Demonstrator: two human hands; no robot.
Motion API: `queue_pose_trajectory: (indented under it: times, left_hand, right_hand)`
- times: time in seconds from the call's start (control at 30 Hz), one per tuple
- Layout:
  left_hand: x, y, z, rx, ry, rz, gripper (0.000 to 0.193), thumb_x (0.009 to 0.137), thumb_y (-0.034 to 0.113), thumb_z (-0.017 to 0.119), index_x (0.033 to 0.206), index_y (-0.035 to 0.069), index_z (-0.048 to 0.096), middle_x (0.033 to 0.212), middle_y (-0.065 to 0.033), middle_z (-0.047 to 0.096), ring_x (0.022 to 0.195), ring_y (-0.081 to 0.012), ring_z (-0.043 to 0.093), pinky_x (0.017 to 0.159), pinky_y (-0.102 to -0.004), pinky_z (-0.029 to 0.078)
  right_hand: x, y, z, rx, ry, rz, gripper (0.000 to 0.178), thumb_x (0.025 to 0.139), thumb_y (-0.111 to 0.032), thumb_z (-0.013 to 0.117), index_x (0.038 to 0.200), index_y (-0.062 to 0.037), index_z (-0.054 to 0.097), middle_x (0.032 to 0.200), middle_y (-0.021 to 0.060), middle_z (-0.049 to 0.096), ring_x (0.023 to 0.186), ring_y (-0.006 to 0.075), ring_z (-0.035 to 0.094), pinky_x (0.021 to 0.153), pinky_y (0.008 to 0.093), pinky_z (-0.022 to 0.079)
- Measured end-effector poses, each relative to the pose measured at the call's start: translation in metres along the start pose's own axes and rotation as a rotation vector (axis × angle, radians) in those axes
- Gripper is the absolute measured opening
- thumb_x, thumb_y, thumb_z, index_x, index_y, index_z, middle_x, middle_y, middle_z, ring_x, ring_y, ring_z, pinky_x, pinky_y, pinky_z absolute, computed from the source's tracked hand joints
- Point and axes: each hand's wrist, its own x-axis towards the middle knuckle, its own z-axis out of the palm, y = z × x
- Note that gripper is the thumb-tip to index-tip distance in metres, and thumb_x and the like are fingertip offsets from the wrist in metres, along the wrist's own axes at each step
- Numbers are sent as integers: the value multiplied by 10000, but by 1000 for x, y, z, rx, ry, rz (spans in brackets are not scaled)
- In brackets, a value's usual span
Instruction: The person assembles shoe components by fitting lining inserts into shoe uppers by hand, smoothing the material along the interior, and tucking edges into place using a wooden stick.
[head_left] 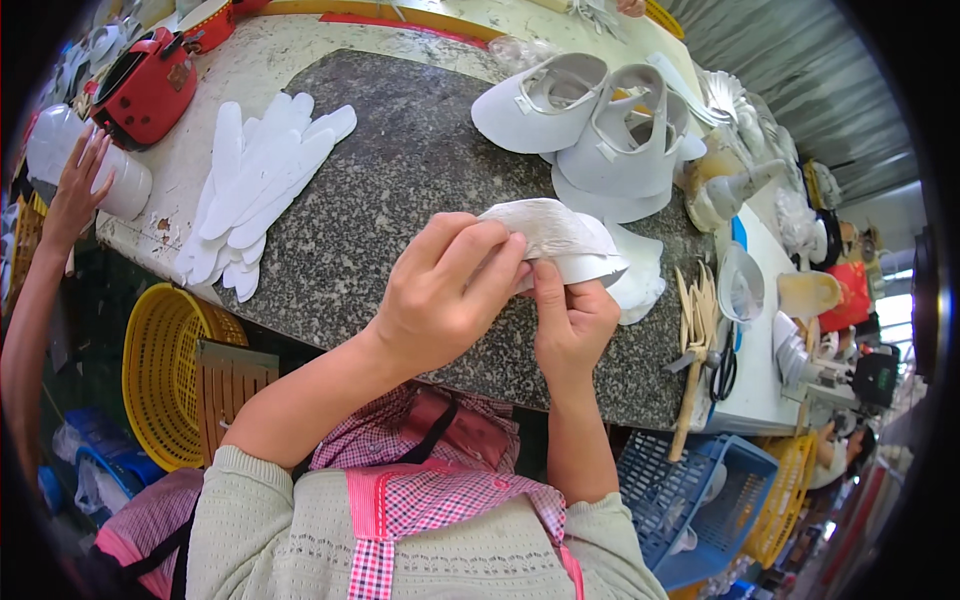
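Note:
Above the speckled grey stone slab [390,190] I hold a white shoe upper [552,228] with a wrinkled surface. My left hand [445,285] has its fingers closed over the upper's left side. My right hand [575,325] pinches the lower edge, thumb pointing up beside the left fingertips. Just beyond my hands stand several white shoe uppers [625,165] with straps, partly stacked. Another white piece [635,270] lies right behind my right hand. To the left, a fan of flat white insoles [270,180] rests across the slab's edge.
A co-worker's hand [80,185] touches a whitish plastic container [125,185] at the left. A red pot [145,90] stands behind it. Right of the slab are a wooden-handled brush [692,350], black scissors [724,370] and a glue bottle [725,190]. Yellow [165,380] and blue baskets [690,500] sit below.

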Motion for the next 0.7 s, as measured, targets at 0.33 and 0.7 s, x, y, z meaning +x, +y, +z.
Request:
queue_pose_trajectory:
  times: [0.33, 0.7]
  left_hand:
    - [-5, -2, 0, -291, -7, -341, 151, 696, 62, 709, 817, 19, 629, 839, -99, 579, 769, -263, 569, 649, -340, 472]
    - [-13, 1, 7, -328, -18, -495, 77, 758, 24, 638, 822, 15, 596, 909, -81, 598, 818, -182, 589, 699, -265, 471]
  right_hand:
    - [4, 5, -3, -177, -7, -112, 164, 860, -110, 617, 930, 37, 640, 730, 81, 641, 596, 108, 558, 537, 245, 434]
    - [3, 5, 4, -425, 24, -286, 144, 841, -111, 615, 923, 2, 651, 791, 160, 647, 669, 330, 622, 606, 372, 483]
